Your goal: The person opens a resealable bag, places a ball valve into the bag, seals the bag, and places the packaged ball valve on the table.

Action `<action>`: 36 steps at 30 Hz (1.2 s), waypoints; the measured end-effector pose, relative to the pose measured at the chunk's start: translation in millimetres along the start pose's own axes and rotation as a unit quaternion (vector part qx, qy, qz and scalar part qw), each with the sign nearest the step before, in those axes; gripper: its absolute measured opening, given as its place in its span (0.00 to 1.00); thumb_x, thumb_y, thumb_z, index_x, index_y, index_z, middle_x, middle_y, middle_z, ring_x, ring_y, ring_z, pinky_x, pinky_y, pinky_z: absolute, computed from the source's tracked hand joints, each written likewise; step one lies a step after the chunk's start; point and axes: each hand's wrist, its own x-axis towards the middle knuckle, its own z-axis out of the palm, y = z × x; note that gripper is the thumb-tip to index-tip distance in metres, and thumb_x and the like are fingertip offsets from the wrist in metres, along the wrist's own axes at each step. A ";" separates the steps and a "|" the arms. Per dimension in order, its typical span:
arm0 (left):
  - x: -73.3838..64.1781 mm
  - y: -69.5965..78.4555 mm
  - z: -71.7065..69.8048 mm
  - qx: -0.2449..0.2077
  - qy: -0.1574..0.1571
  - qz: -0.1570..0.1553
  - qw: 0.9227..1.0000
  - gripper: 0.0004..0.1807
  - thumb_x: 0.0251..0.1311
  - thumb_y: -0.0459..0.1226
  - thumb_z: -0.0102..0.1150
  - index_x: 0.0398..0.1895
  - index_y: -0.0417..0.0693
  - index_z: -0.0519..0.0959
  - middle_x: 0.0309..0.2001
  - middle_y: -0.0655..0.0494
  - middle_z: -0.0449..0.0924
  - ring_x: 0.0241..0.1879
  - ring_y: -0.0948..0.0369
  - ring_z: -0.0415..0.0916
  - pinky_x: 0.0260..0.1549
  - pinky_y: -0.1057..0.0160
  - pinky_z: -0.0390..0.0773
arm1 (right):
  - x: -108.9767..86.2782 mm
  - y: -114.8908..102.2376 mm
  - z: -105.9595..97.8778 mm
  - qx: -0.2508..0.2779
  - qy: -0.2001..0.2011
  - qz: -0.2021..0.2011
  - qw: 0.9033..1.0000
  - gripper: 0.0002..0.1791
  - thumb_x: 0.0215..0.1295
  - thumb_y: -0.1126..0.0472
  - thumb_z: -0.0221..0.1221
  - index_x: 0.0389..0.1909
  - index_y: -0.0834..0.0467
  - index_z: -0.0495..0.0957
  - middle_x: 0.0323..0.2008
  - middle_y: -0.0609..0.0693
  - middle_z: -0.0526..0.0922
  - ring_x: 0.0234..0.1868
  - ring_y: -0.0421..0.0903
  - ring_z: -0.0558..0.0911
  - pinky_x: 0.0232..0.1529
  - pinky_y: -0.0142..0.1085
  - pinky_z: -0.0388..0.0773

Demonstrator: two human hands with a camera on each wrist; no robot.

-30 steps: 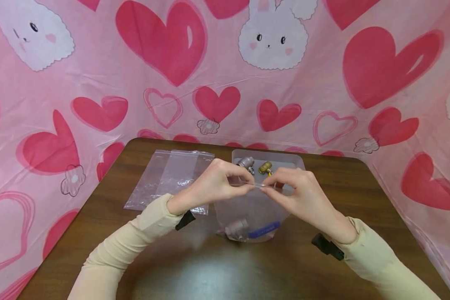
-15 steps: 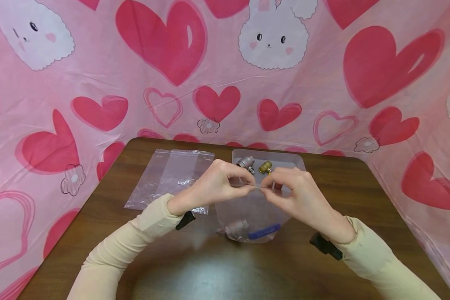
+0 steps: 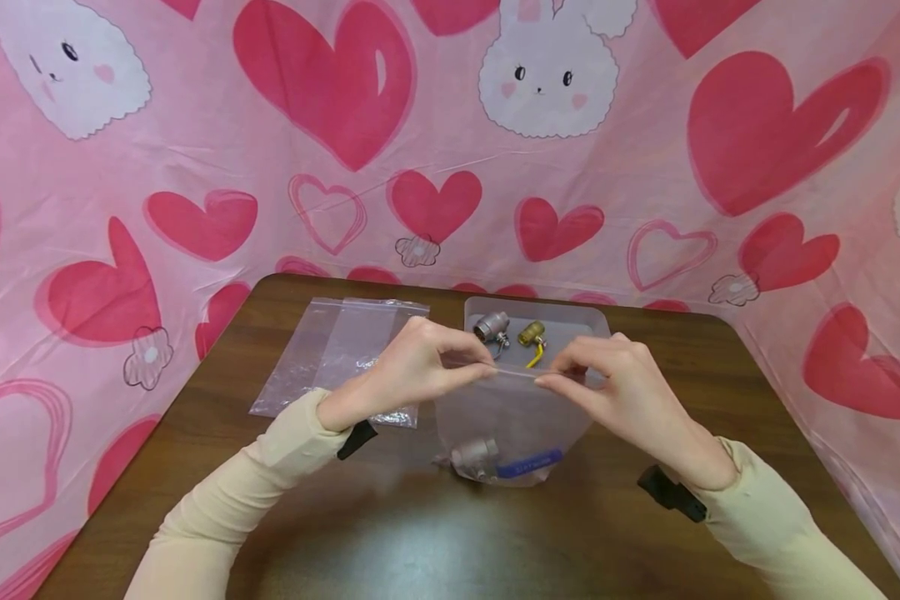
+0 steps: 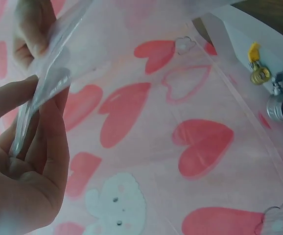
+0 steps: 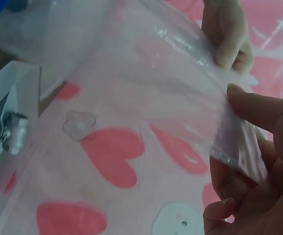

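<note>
A clear zip-lock bag hangs upright between my hands, its top edge stretched level. At the bottom of the bag lies a silver ball valve with a blue lever handle. My left hand pinches the left part of the top edge between thumb and fingers. The right part is pinched by my right hand in the same way. In the left wrist view, the plastic folds between thumb and fingers of the left hand. The right wrist view has the right hand gripping the bag's corner.
Behind the bag stands a whitish plastic bin, partly hidden. Inside it are a silver valve and a brass valve with a yellow handle. Flat clear bags overlap on the wooden table at the left. A pink heart-printed cloth surrounds the table.
My hands have slid apart along the bag's top edge, left hand leftward and right hand rightward. The brass valve's yellow handle in the bin now shows more fully.
</note>
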 end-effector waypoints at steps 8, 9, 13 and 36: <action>-12.2 -9.2 -4.5 0.012 0.016 -0.018 1.000 0.03 0.54 0.38 0.73 0.31 0.51 0.88 0.24 0.64 0.85 0.18 0.73 0.66 0.18 0.71 0.69 | -9.4 7.9 -5.0 0.003 -0.025 0.033 0.999 0.13 0.49 0.64 0.74 0.25 0.43 0.81 0.22 0.31 0.78 0.25 0.28 0.71 0.29 0.22 0.65; -12.7 -9.9 -4.9 0.015 0.022 -0.016 1.000 0.03 0.54 0.38 0.73 0.30 0.51 0.88 0.24 0.64 0.85 0.18 0.73 0.66 0.18 0.71 0.70 | -10.4 8.3 -6.1 0.004 -0.030 0.035 0.999 0.13 0.50 0.65 0.74 0.27 0.44 0.82 0.24 0.32 0.79 0.26 0.28 0.72 0.29 0.22 0.66; -13.6 -13.1 -7.7 0.031 0.048 -0.008 0.998 0.04 0.51 0.39 0.75 0.25 0.53 0.87 0.20 0.64 0.83 0.17 0.73 0.64 0.17 0.73 0.67 | -14.1 9.6 -10.6 0.007 -0.046 0.037 0.998 0.13 0.53 0.69 0.71 0.34 0.48 0.83 0.30 0.35 0.80 0.32 0.28 0.74 0.26 0.20 0.70; -16.9 -19.7 -11.7 0.054 0.066 0.003 0.996 0.04 0.59 0.31 0.66 0.35 0.47 0.88 0.32 0.56 0.89 0.20 0.72 0.60 0.20 0.74 0.64 | -26.6 26.5 -17.7 -0.016 0.012 0.048 0.999 0.16 0.47 0.71 0.74 0.27 0.48 0.80 0.24 0.35 0.72 0.24 0.27 0.65 0.24 0.19 0.63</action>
